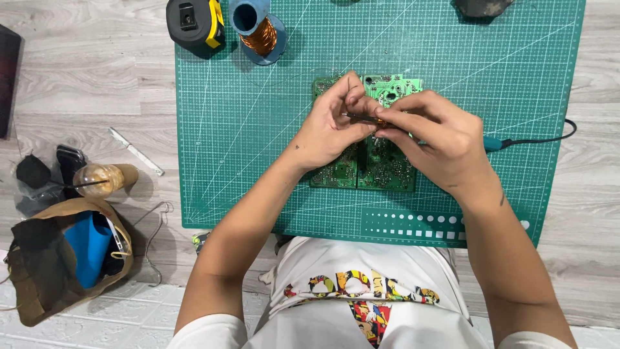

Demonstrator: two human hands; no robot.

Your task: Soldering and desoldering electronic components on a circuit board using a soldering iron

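Grey wood-grain floor carries the green gridded cutting mat (pixel 258 129), and on it lie the two green printed circuit boards (pixel 381 165) under your hands. Your left hand (pixel 329 126) pinches something small that I cannot make out; your right hand (pixel 439 139) grips a slim dark-tipped tool (pixel 361 117) with a teal handle and black cord (pixel 542 137). Your fingertips nearly touch that tip, so a slip could catch them or scrape the boards.

Two green printed circuit boards (pixel 361 161) lie side by side on the green gridded cutting mat (pixel 245 129); a copper wire spool (pixel 261 35) stands at the mat's far-left corner, beside a black-and-yellow tape measure (pixel 194 26).
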